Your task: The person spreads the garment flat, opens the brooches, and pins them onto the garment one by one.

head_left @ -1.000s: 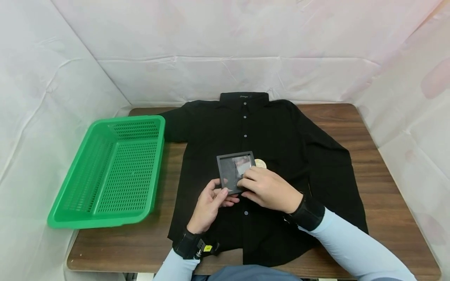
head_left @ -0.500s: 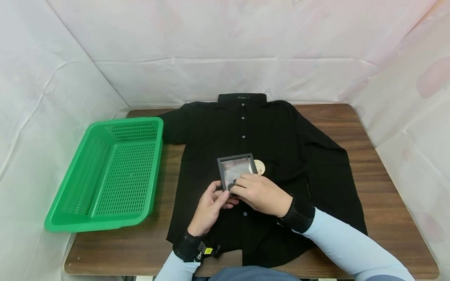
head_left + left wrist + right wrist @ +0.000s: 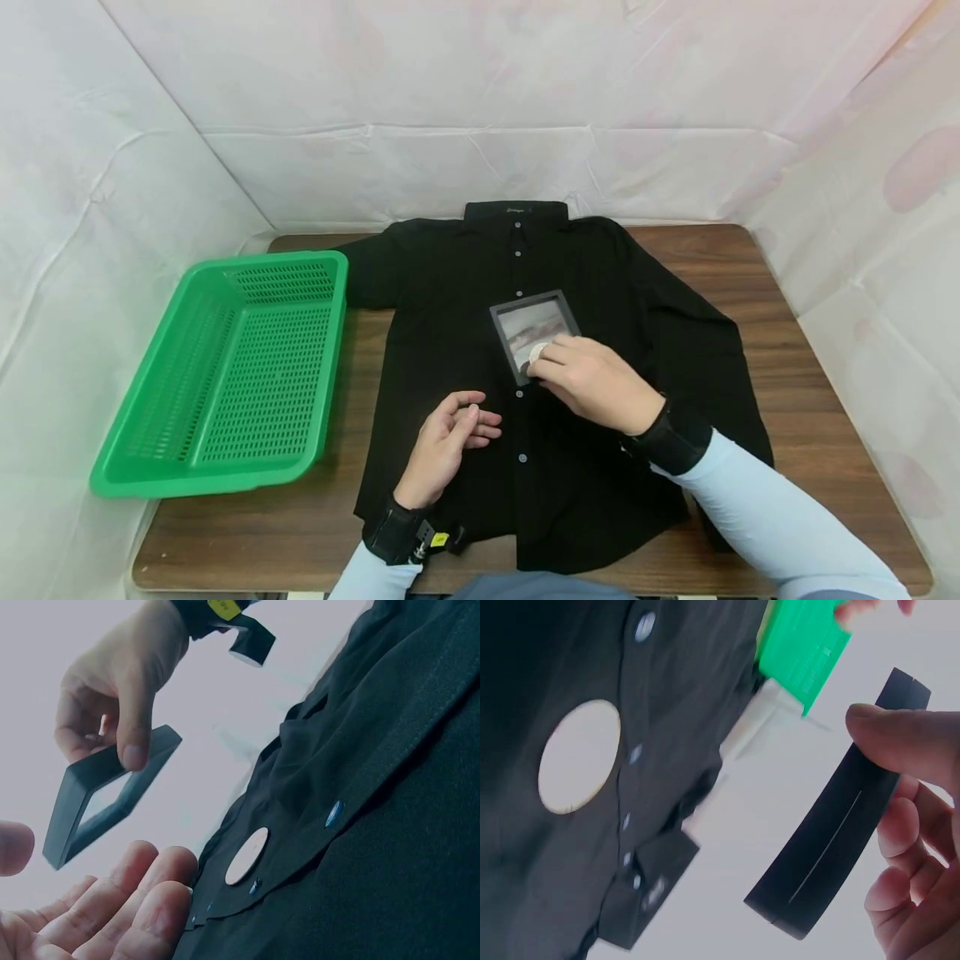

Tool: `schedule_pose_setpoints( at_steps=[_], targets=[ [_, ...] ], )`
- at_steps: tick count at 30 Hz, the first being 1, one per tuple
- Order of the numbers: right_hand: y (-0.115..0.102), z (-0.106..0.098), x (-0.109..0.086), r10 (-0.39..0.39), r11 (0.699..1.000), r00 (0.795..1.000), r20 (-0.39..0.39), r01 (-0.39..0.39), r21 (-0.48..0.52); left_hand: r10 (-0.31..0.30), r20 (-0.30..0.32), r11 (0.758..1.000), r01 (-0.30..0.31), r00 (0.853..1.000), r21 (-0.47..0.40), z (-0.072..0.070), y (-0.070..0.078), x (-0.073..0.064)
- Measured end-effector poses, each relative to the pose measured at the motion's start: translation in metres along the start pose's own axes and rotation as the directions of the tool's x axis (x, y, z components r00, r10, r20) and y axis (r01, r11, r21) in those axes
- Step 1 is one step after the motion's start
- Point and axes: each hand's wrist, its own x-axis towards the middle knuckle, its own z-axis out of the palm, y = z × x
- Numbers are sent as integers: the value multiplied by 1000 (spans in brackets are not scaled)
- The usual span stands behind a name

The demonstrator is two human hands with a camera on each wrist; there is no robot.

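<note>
My right hand (image 3: pixel 596 383) pinches a square dark-framed display case (image 3: pixel 531 322) with a clear film window, held above a black button-up shirt (image 3: pixel 465 333). In the right wrist view the thumb lies on the outer side of the case's black frame (image 3: pixel 836 810), with fingers curled on the other side. A pale round disc (image 3: pixel 247 856) rests on the shirt near the button line; in the head view the case and hand partly cover it. My left hand (image 3: pixel 446 450) hovers over the shirt, apart from the case, its fingers loosely extended and holding nothing.
A green plastic basket (image 3: pixel 330 417) stands on the left side of the wooden table (image 3: pixel 247 542), over the end of one shirt sleeve. White sheets (image 3: pixel 450 75) hang behind the table and at both sides.
The left hand has let go of the display case. My right hand has carried the case up and to the right, over the disc, and now holds it alone.
</note>
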Motion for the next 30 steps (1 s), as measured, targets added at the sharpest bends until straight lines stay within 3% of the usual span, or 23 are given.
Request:
schedule_pose_setpoints(
  at_steps=[8, 15, 24, 30],
  targets=[
    [44, -25, -19, 105, 993, 993, -58, -107, -39, -5, -6, 1000, 5, 1000, -5, -1, 1, 1],
    [88, -36, -38, 145, 988, 982, -121, -151, -40, -9, -31, 1000, 9, 999, -1, -10, -30, 8],
    [148, -40, -74, 228, 960, 971, -66, -236, -152, 3, -18, 1000, -3, 1000, 9, -12, -32, 10],
    [177, -45, -107, 360, 912, 933, -32, -358, -202, -16, -21, 1000, 16, 1000, 5, -11, -34, 10]
  ],
)
